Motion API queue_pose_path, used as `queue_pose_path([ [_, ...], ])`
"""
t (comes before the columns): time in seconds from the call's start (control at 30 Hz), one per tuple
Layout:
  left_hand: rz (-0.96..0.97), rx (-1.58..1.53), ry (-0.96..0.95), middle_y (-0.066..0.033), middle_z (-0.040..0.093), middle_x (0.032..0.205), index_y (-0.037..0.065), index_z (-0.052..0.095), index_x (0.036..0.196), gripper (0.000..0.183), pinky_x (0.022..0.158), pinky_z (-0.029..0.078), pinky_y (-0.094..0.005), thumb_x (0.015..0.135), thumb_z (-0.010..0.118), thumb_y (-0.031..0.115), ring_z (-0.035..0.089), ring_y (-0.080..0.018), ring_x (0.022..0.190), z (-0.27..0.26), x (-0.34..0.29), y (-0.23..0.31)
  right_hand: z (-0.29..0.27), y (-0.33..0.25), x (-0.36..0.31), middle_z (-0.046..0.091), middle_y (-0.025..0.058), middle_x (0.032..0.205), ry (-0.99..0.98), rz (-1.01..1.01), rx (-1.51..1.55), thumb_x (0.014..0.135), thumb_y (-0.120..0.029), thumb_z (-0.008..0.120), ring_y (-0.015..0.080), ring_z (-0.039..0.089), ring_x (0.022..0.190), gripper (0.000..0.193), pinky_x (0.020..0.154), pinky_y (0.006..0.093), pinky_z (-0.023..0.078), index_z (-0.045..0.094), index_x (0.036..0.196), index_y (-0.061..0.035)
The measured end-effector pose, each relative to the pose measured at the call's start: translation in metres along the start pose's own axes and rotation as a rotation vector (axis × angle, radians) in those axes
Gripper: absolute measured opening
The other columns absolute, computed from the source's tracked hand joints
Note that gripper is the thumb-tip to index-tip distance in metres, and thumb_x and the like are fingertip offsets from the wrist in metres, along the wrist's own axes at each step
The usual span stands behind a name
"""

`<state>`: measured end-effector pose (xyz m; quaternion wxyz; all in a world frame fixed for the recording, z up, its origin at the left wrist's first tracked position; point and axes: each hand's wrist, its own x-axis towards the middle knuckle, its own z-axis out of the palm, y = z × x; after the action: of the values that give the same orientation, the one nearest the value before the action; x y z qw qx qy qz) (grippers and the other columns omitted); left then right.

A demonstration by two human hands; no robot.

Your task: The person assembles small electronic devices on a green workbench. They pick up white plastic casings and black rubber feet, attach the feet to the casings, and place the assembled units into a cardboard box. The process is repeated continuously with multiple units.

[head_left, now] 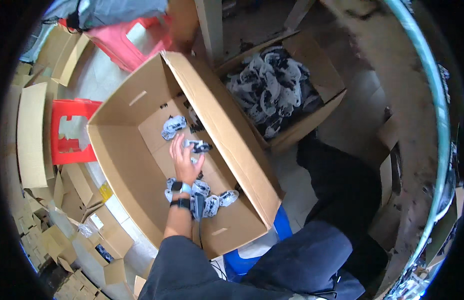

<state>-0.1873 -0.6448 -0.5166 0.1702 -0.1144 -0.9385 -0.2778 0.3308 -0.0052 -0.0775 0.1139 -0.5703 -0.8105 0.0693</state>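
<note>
My left hand (186,159), with a watch and a black band on its wrist, reaches down into a large open cardboard box (114,145). Its fingers are spread, palm down. Right by the thumb and forefinger lies a white-and-black oval piece (198,146); whether they touch it is hard to tell. Just beyond the fingertips sit similar pieces (174,125). Several more pieces (212,204) lie around and under the wrist, partly hidden by it. Beside the wrist a dark cord (200,232) with a wider end hangs into the box. My right hand is out of view.
Behind the box on the right, a second cardboard box (319,65) holds a heap of white-and-black pieces (274,85). Red plastic stools (74,106) stand to the left, among open cartons (33,135). A blue stool (282,225) shows under the near box corner.
</note>
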Motion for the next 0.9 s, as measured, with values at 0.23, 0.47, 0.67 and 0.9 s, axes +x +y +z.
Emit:
queue_pose_path([
  [0.23, 0.196, -0.438, 0.082, -0.0147, 0.064, 0.124, 0.004, 0.054, 0.123, 0.067, 0.107, 0.049, -0.0479, 0.067, 0.09, 0.011, 0.063, -0.0329, 0.119, -0.174, 0.074, 0.211, -0.057, 0.113, 0.003, 0.067, 0.0205, 0.133, 0.184, -0.1, 0.19, 0.106, -0.024, 0.058, 0.03, 0.064, 0.122, 0.037, 0.108, 0.0392, 0.047, 0.065, 0.133, 0.0001],
  [0.47, 0.14, -1.548, -0.356, -0.0109, 0.05, 0.114, 0.007, 0.048, 0.12, 0.058, 0.094, 0.057, -0.0486, 0.082, 0.08, 0.035, 0.058, -0.0277, 0.105, -0.251, 0.097, 0.39, -0.105, -0.043, 0.03, 0.074, 0.0129, 0.101, 0.332, -0.54, 0.373, 0.089, -0.001, 0.072, 0.0217, 0.069, 0.093, 0.008, 0.085, 0.033, 0.054, 0.073, 0.097, 0.0001],
  [0.67, 0.026, -1.793, -1.147, -0.0223, 0.065, 0.118, -0.007, 0.051, 0.136, 0.066, 0.088, 0.063, -0.0632, 0.081, 0.08, 0.015, 0.07, -0.0445, 0.11, -0.229, 0.169, 0.645, -0.134, -0.151, 0.112, 0.072, 0.0115, 0.087, 0.166, -0.827, 0.516, 0.088, -0.006, 0.075, 0.0226, 0.07, 0.077, 0.008, 0.069, 0.0321, 0.055, 0.071, 0.091, -0.0002],
  [0.9, -0.094, -1.955, -1.561, -0.0263, 0.069, 0.125, -0.003, 0.054, 0.142, 0.069, 0.09, 0.061, -0.0615, 0.107, 0.032, 0.052, 0.069, -0.0484, 0.111, -0.129, 0.205, 0.752, -0.11, -0.326, 0.263, 0.072, 0.0204, 0.088, 0.184, -1.078, 0.322, 0.086, -0.008, 0.066, 0.0403, 0.071, 0.087, 0.012, 0.081, 0.047, 0.057, 0.073, 0.093, -0.0012],
])
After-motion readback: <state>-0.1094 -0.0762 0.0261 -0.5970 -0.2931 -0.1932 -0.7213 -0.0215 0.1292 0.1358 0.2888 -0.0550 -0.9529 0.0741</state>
